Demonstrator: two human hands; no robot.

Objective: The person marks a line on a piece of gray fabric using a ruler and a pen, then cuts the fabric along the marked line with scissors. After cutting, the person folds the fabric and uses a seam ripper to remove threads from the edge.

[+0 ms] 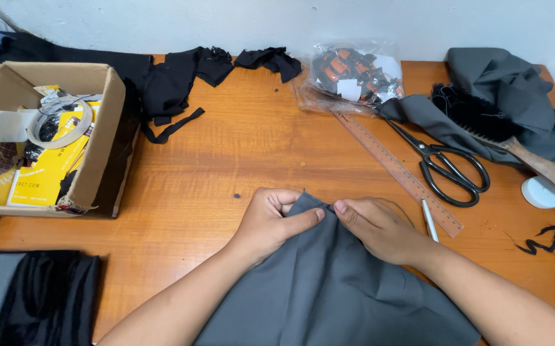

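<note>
Both hands' (pixel 277 221) (pixel 376 227) grip on grey cloth (pixel 328 288), orange wooden table (pixel 226 166).

Landmark: ruler (pixel 398 168). Scissors (pixel 447 166) just right; box (pixel 91 138) far left; fabric (pixel 328 288) before; bag (pixel 351 74) behind.

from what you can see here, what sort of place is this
Probably a sewing or tailoring worktable: both hands pinch grey woven fabric, with black-handled steel scissors, a long wooden ruler and black cloth scraps nearby.
</note>
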